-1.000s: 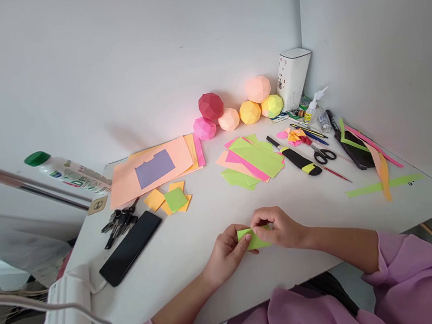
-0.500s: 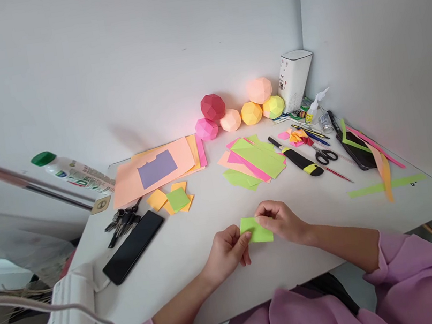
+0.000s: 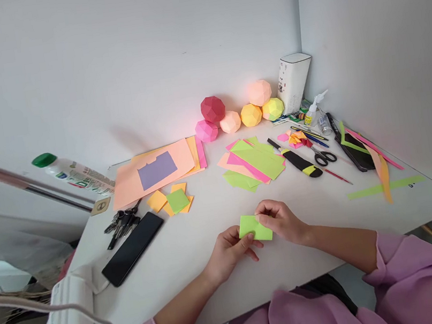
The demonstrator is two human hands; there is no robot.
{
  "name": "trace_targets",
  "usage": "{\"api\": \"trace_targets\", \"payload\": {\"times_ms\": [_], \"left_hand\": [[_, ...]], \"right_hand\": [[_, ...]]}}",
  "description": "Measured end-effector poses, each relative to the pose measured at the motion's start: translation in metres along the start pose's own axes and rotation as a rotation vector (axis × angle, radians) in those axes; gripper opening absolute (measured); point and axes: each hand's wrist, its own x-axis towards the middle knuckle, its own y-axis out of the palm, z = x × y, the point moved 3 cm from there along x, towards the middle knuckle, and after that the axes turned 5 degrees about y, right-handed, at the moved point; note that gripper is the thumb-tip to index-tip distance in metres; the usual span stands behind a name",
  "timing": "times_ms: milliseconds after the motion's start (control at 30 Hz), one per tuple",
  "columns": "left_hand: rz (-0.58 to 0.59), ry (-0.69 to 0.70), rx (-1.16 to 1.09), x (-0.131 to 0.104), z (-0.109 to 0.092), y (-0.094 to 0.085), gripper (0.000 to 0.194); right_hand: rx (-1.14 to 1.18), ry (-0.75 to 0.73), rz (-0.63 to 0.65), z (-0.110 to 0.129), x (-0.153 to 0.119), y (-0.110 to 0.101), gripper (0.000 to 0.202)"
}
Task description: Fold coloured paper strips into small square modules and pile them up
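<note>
Between my two hands, above the near part of the table, is a small bright green piece of paper (image 3: 250, 227). My left hand (image 3: 232, 249) grips its lower left part, thumb on top and fingers underneath. At the paper's upper right edge, my right hand (image 3: 282, 221) pinches it between thumb and fingers. Beyond the hands lies a pile of green, pink and peach paper sheets (image 3: 258, 158). Small orange and green paper squares (image 3: 178, 201) lie to the left of it.
A black phone (image 3: 134, 249) and keys (image 3: 122, 225) lie at left, near larger peach sheets (image 3: 125, 183). Faceted paper balls (image 3: 213, 109) stand along the wall. A utility knife (image 3: 301, 163), scissors (image 3: 324, 156) and glue bottle (image 3: 311, 113) are at right, with paper strips (image 3: 382, 175).
The fingers of my left hand have shifted under the green paper and now show more to the right below it. My right hand keeps nearly the same pinch.
</note>
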Motion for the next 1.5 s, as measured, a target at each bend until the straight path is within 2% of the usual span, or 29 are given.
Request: {"api": "trace_targets", "payload": {"times_ms": [233, 400, 800, 933, 1033, 1133, 1300, 1500], "left_hand": [[0.008, -0.003, 0.058, -0.002, -0.001, 0.000, 0.027], [0.066, -0.030, 0.082, -0.002, 0.000, 0.003, 0.025], [0.116, -0.048, 0.105, -0.001, 0.001, 0.004, 0.015], [0.090, -0.035, 0.121, -0.001, 0.003, 0.001, 0.015], [0.038, 0.014, 0.132, -0.001, 0.001, -0.003, 0.017], [-0.025, 0.071, 0.134, 0.000, -0.002, -0.005, 0.020], [-0.110, 0.109, 0.166, 0.000, -0.005, -0.006, 0.022], [-0.111, 0.103, 0.137, 0.001, -0.005, -0.006, 0.022]], "right_hand": [[0.016, -0.017, 0.018, -0.001, -0.001, 0.002, 0.012], [-0.021, -0.020, 0.024, -0.003, 0.000, 0.002, 0.013], [-0.023, -0.010, 0.084, -0.006, -0.001, 0.006, 0.013], [-0.008, 0.002, 0.098, -0.008, 0.000, 0.006, 0.015], [0.068, 0.033, 0.170, -0.009, 0.000, 0.009, 0.016], [0.109, 0.067, 0.234, -0.011, -0.001, 0.014, 0.032], [0.053, 0.050, 0.188, -0.010, -0.004, 0.018, 0.038], [-0.011, 0.032, 0.126, -0.011, -0.003, 0.016, 0.042]]}}
